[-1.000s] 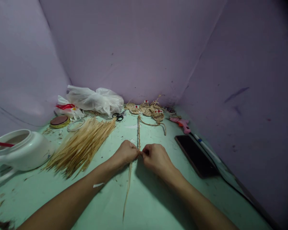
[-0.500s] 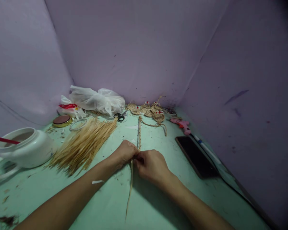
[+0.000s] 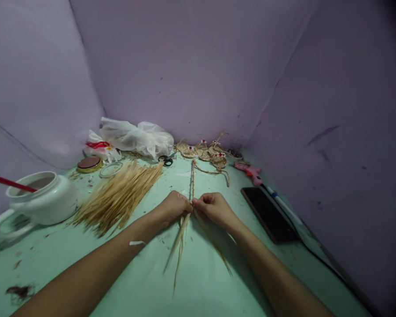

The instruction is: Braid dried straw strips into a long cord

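Observation:
A thin braided straw cord (image 3: 192, 180) runs away from me across the green table (image 3: 204, 281). Both hands pinch its near end. My left hand (image 3: 174, 207) is closed on the loose straw strands (image 3: 180, 244) that trail toward me on the left. My right hand (image 3: 214, 208) is closed on another strand (image 3: 214, 244) that splays out to the right. The knuckles of the two hands nearly touch.
A pile of loose straw (image 3: 120, 196) lies left of the hands, with a white pot (image 3: 41, 200) holding a red stick further left. A black phone (image 3: 267, 213), pink glue gun (image 3: 249, 171) and pen lie right. Scissors (image 3: 166, 159), plastic bags (image 3: 137, 138) and woven straw pieces (image 3: 206, 152) sit at the back.
The loose strands, earlier one bundle hanging below the hands, are now spread apart to left and right. My right hand has turned and shifted slightly away from me.

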The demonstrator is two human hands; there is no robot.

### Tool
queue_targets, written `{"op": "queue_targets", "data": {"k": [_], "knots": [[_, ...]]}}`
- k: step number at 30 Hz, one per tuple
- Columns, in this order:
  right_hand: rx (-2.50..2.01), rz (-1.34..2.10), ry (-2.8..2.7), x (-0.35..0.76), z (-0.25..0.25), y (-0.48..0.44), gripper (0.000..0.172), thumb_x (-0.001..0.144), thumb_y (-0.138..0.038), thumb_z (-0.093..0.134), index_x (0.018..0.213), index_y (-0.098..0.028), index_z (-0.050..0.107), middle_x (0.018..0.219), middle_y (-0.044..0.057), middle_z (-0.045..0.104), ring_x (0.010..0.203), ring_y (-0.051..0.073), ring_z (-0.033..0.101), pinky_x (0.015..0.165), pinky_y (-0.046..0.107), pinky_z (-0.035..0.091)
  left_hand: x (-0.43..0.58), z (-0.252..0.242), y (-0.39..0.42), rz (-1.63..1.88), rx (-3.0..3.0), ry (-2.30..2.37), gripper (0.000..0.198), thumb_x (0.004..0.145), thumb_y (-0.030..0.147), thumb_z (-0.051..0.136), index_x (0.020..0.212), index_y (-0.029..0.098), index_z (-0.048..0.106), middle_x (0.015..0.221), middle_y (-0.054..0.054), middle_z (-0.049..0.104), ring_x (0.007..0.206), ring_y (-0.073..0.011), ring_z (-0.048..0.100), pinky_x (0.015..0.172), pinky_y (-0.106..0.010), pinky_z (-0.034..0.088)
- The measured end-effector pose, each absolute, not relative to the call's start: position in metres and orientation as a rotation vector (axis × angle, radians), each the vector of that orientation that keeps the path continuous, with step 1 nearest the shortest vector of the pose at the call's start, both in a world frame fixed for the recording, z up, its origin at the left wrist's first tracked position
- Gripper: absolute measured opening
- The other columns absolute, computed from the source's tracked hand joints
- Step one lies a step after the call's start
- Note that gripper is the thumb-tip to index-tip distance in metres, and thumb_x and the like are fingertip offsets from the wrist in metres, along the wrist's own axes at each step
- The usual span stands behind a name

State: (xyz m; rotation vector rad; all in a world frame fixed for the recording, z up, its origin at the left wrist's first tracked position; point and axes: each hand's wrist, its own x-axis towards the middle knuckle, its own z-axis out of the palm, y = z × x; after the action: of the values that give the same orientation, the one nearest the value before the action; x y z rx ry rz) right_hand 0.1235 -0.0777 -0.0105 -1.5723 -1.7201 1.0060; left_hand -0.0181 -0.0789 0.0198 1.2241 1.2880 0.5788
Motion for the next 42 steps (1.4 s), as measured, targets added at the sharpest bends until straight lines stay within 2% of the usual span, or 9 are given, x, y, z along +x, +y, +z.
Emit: {"op": "queue_targets", "data": {"k": [6,14,20,34,39,42], "knots": [[-1.607,0.961,-1.6,0.125,-0.016,-0.073,0.035,0.069,-0.043,0.049,0.052,-0.013,0.056,0.044,0.0,0.052,0.039,0.007,0.039,0.04,0.019,0.028,-0.018,0.027,-0.082,0.544,1.215,1.273,0.013,0.052,0.015,0.051,0.043,0.014,0.043,0.03,0.008,0.028,0.029,-0.0021,0.018,0.034,-0.02,0.009],[-1.505,1.271,-1.309,0.121,-0.017,-0.071,0.022,0.066,-0.032,0.053,0.057,-0.013,0.057,0.051,0.003,0.058,0.042,0.009,0.048,0.045,0.021,0.04,-0.019,0.023,-0.079,0.544,1.199,1.262,0.008,0.053,0.014,0.052,0.046,0.013,0.047,0.03,0.008,0.028,0.028,-0.0021,0.019,0.034,-0.019,0.01],[-1.5,1.342,-1.319,0.116,-0.01,-0.077,0.018,0.068,-0.028,0.051,0.059,-0.013,0.056,0.054,0.002,0.059,0.045,0.01,0.051,0.047,0.022,0.043,-0.02,0.024,-0.08,0.542,1.206,1.267,0.015,0.054,0.014,0.052,0.043,0.014,0.042,0.031,0.008,0.028,0.028,-0.0018,0.018,0.033,-0.019,0.01],[-1.51,1.138,-1.553,0.118,-0.021,-0.076,0.023,0.067,-0.029,0.05,0.064,-0.011,0.064,0.048,0.0,0.056,0.043,0.008,0.042,0.043,0.019,0.031,-0.019,0.02,-0.076,0.523,1.192,1.258,0.005,0.052,0.016,0.052,0.049,0.012,0.05,0.031,0.008,0.029,0.028,-0.0024,0.019,0.034,-0.02,0.009],[-1.5,1.123,-1.571,0.117,-0.02,-0.077,0.023,0.067,-0.029,0.049,0.061,-0.012,0.063,0.049,0.001,0.057,0.044,0.008,0.043,0.043,0.019,0.031,-0.019,0.022,-0.078,0.548,1.214,1.24,0.011,0.051,0.016,0.053,0.043,0.013,0.044,0.031,0.008,0.028,0.03,-0.0021,0.019,0.034,-0.02,0.009],[-1.524,1.121,-1.552,0.116,-0.019,-0.077,0.022,0.067,-0.028,0.05,0.061,-0.012,0.064,0.049,0.001,0.057,0.044,0.009,0.044,0.044,0.019,0.031,-0.019,0.022,-0.078,0.544,1.21,1.237,0.009,0.05,0.016,0.053,0.044,0.013,0.046,0.032,0.008,0.029,0.031,-0.0022,0.018,0.035,-0.02,0.009]]}}
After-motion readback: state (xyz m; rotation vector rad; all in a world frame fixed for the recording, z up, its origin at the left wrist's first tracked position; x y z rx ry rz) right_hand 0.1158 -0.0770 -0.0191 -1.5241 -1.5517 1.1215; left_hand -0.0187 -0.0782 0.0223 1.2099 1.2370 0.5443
